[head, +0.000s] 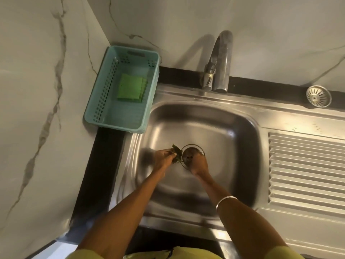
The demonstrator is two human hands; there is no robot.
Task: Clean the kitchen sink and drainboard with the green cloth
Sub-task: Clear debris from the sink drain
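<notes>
The green cloth (pixel 130 88) lies folded inside a teal basket (pixel 93 116) at the sink's back left corner, with neither hand on it. Both my hands are down in the steel sink basin (pixel 229 139). My left hand (pixel 164 158) pinches a small bunch of dark green leaf scraps (pixel 177 153) just left of the drain. My right hand (pixel 199 165) grips the right edge of the round drain strainer (pixel 189 155), which looks slightly tilted in the drain opening. The ribbed drainboard (pixel 306 165) lies to the right, untouched.
A curved steel faucet (pixel 222 62) rises behind the basin. A second round strainer (pixel 318 96) sits on the sink's back rim at the right. Marble walls close in on the left and behind. A black counter strip (pixel 97 165) runs along the sink's left side.
</notes>
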